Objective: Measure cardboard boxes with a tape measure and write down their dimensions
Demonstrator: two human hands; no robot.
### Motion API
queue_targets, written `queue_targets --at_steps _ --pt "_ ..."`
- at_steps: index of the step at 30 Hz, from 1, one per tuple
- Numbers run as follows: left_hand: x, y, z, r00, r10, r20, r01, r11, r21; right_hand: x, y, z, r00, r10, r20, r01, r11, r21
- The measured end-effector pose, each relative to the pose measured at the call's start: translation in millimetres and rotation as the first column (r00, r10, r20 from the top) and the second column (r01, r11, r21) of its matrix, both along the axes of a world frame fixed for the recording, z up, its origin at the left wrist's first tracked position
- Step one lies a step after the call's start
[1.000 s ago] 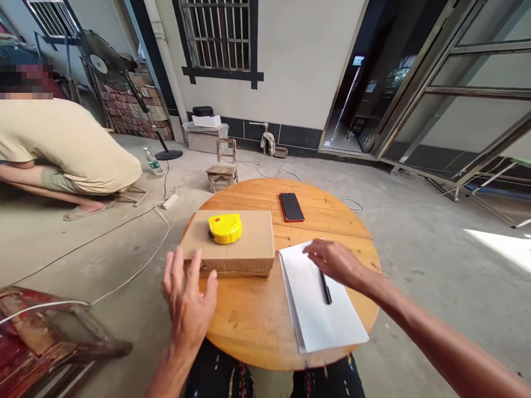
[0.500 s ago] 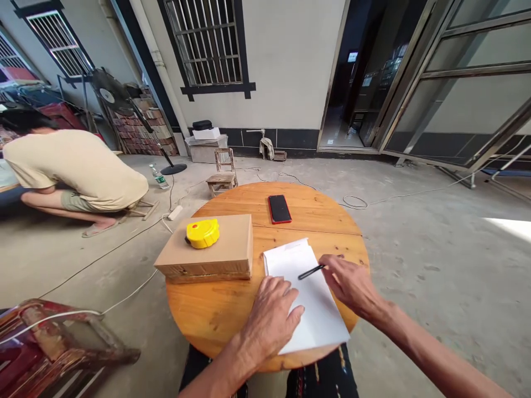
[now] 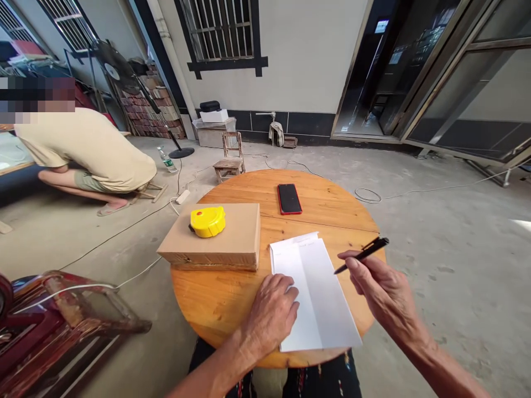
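Note:
My right hand (image 3: 384, 284) grips a black pen (image 3: 367, 253) like a writing tool, its tip slanting down to the left, over the right edge of a sheet of white paper (image 3: 319, 298). Faint marks show near the top of the sheet, and a second page edge peeks out behind it. On the paper's left edge rests my left hand (image 3: 274, 307), palm down, fingers loosely bent and holding nothing I can see. Both hands are over a round wooden table (image 3: 219, 309).
A cardboard box (image 3: 219, 237) with a yellow tape measure (image 3: 208, 221) on top sits at the table's left. Farther back lies a phone (image 3: 289, 199). A red wooden chair (image 3: 83, 315) stands at lower left. Beyond are a crouching person (image 3: 91, 143), a small chair (image 3: 230, 160) and floor cables.
My right hand has turned over and moved right, bringing the pen into a writing grip. The fingers of my left hand have drawn in. The whole view has shifted slightly.

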State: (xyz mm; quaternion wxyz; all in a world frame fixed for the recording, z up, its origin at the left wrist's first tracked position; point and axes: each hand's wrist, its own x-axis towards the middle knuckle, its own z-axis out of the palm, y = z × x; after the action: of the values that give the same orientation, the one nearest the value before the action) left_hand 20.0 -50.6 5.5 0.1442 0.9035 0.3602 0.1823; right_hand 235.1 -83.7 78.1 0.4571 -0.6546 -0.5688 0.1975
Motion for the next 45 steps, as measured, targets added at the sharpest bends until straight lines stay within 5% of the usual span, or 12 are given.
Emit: queue_targets --at_steps 6,15,22,29,45 --pt "2.3 7.1 -2.0 1.0 0.012 0.004 -0.012 1.0 -0.02 -38.5 35.8 -13.8 0.922 0.11 -0.372 -0.122 0.992 -0.009" --pt "0.5 13.6 -7.5 0.995 0.091 -0.036 -0.095 0.989 -0.117 -64.6 85.7 -47.8 0.857 0.142 -0.495 -0.201 0.977 -0.068" --pt "3.0 20.8 -12.1 0.992 0.098 -0.077 -0.097 0.995 0.014 -57.2 87.7 -66.5 0.88 0.067 -0.469 -0.192 0.956 -0.224" --pt "3.3 17.0 -17.0 0.984 0.179 -0.014 -0.178 0.983 0.035 -51.8 80.5 -85.0 0.906 0.099 -0.411 -0.163 0.979 -0.124" --pt "8.1 16.6 -22.6 0.968 0.241 0.064 -0.244 0.968 0.052 -52.2 81.2 -88.5 0.979 0.165 -0.123 -0.176 0.981 -0.08"
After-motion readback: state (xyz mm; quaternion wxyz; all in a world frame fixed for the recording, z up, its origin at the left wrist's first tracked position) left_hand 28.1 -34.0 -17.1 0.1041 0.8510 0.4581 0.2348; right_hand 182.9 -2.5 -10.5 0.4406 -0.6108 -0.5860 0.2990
